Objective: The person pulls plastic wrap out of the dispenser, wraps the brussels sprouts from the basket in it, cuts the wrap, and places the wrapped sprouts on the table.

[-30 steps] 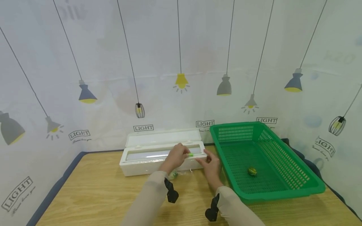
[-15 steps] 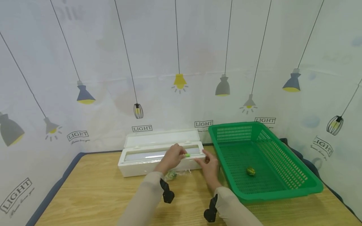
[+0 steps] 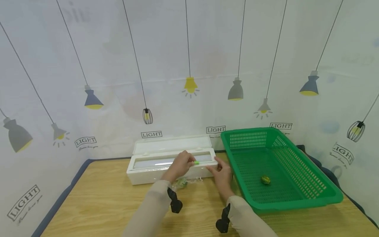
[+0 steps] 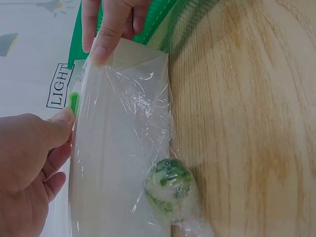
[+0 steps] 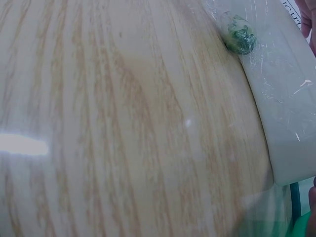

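Observation:
A long white cling film dispenser [image 3: 142,177] lies on the table with its lid [image 3: 171,144] raised at the back. My left hand [image 3: 180,164] pinches the small green slide cutter [image 4: 74,102] on its front edge, right of the middle. With thumb in front and fingers behind, my right hand [image 3: 222,174] grips the dispenser's right end; the thumb presses on the film. Clear cling film [image 4: 143,98] drapes down the front face. At its lower end sits a small round green-and-white bundle [image 4: 170,190] wrapped in film, against the dispenser's foot.
Right of the dispenser stands a large green plastic basket [image 3: 266,206], close beside my right hand. Inside it lies a small round green-and-yellow thing [image 3: 265,179]. A printed white wall covering [image 3: 165,98] rises right behind the wooden table [image 3: 88,204].
My left hand has slid a little to the left along the dispenser's edge with the green slide cutter. The right hand keeps its grip on the right end.

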Demonstrator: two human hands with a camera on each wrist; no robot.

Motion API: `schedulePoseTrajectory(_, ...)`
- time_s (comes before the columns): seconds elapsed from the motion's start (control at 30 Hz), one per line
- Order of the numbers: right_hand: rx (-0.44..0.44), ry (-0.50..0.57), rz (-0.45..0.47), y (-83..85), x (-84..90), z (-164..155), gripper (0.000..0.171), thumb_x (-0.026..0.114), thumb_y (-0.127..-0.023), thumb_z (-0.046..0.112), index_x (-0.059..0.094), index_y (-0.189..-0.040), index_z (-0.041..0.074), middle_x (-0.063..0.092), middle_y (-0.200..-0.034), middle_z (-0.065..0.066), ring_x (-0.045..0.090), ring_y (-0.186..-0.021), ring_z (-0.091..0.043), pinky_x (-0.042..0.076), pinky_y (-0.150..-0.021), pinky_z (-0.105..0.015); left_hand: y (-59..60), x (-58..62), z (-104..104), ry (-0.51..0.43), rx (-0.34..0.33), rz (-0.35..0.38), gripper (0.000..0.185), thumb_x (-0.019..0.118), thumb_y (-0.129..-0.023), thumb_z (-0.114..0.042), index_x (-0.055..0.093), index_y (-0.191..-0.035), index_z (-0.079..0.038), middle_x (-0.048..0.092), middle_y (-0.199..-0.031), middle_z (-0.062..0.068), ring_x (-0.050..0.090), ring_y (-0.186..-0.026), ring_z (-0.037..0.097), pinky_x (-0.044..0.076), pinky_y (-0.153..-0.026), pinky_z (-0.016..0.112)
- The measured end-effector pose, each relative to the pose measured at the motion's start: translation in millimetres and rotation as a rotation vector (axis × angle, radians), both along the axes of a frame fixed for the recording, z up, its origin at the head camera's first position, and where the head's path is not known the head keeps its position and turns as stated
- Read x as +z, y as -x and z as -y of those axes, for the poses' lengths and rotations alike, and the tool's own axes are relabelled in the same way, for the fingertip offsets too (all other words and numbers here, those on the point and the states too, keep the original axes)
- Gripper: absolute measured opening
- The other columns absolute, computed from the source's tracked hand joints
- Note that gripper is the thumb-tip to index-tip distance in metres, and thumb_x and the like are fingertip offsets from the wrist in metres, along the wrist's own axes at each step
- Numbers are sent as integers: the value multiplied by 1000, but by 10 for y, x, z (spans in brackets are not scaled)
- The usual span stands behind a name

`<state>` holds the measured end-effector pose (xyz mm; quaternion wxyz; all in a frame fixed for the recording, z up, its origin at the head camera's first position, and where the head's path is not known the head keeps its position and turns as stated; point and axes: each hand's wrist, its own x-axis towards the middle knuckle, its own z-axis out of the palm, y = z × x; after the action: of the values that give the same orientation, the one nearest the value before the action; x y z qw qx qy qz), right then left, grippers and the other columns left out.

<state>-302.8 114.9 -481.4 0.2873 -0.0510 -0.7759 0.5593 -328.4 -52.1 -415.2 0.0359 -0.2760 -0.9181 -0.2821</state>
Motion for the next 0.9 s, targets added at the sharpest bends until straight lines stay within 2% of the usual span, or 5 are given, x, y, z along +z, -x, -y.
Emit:
schedulePoseTrajectory(0.17, 10, -2, 0, -7, 4, 36, 45, 78, -69, 5, 62, -110, -6, 63, -97, -20, 54, -81, -26, 47, -71, -38, -13, 1, 69, -21, -8, 17, 7, 60, -86, -1, 63, -92, 1, 50, -83, 6, 52, -80, 20, 48, -73, 33)
schedulePoseTrajectory(0.3, 19, 6, 7, -14, 11, 57, 45, 77, -70, 5, 62, -111, -6, 62, -97, -19, 53, -82, -25, 46, -71, -37, -1, -9, 138, -31, -46, -2, 7, 60, -87, -6, 62, -92, -2, 49, -83, 4, 52, -78, 18, 47, -71, 29)
schedulePoseTrajectory(0.43, 22, 5, -5, -20, 19, 51, 45, 78, -70, 4, 62, -111, -6, 61, -89, -17, 51, -78, -25, 45, -67, -33, -27, 45, 194, -15, -13, 53, 8, 58, -88, -3, 62, -94, -1, 50, -85, 6, 53, -82, 20, 47, -74, 32)
schedulePoseTrajectory(0.67, 25, 11, -19, -27, 13, 7, 46, 78, -69, 5, 62, -111, -6, 58, -83, -14, 48, -75, -22, 41, -63, -25, -22, 49, 388, 3, 26, 42, 7, 58, -87, -1, 63, -93, -1, 50, -83, 4, 51, -79, 19, 46, -71, 31)
schedulePoseTrajectory(0.9, 15, -3, -27, -35, 10, -6, 45, 78, -69, 5, 62, -110, -7, 59, -85, -17, 51, -78, -26, 44, -66, -34, -36, 41, 605, -18, 57, 35, 5, 61, -84, 0, 63, -89, -1, 50, -80, 3, 51, -76, 17, 45, -69, 31)
